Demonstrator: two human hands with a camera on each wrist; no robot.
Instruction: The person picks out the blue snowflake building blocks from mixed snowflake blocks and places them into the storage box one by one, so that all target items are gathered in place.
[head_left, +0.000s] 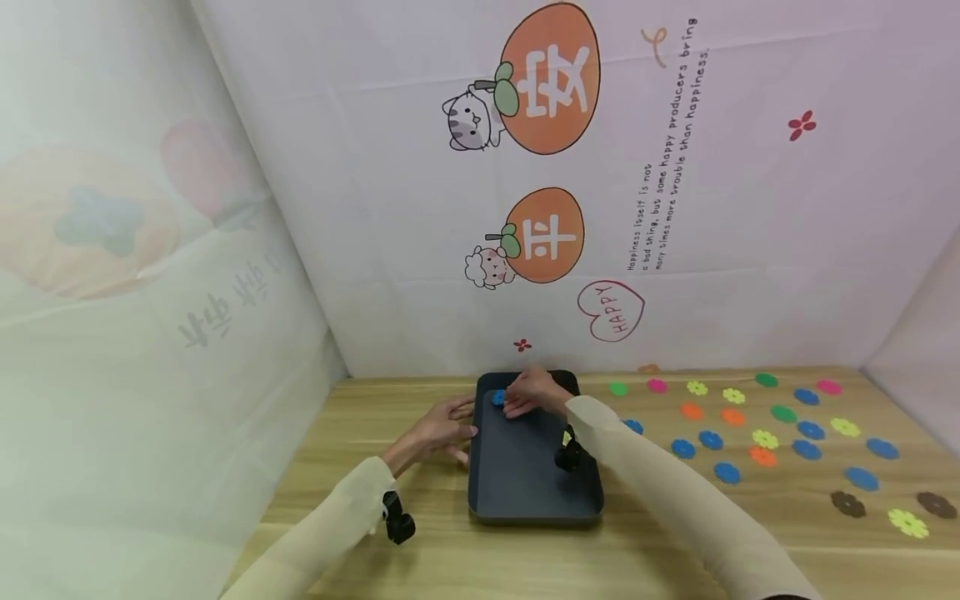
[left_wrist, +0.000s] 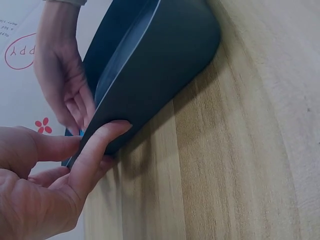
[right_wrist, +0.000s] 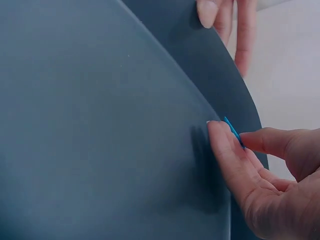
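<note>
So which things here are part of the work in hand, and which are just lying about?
In use: dark tray, blue flower piece, right hand pinching it, left hand steadying the tray's edge.
Lying about: loose coloured flower pieces on the wooden table, printed backdrop.

Coloured flower discs point(head_left: 765, 438) lie scattered over the right half of the wooden worktop point(head_left: 360, 417): blue, green, yellow, orange, pink, brown. Behind hangs a backdrop point(head_left: 375, 208) printed with orange fruits point(head_left: 549, 79).
</note>
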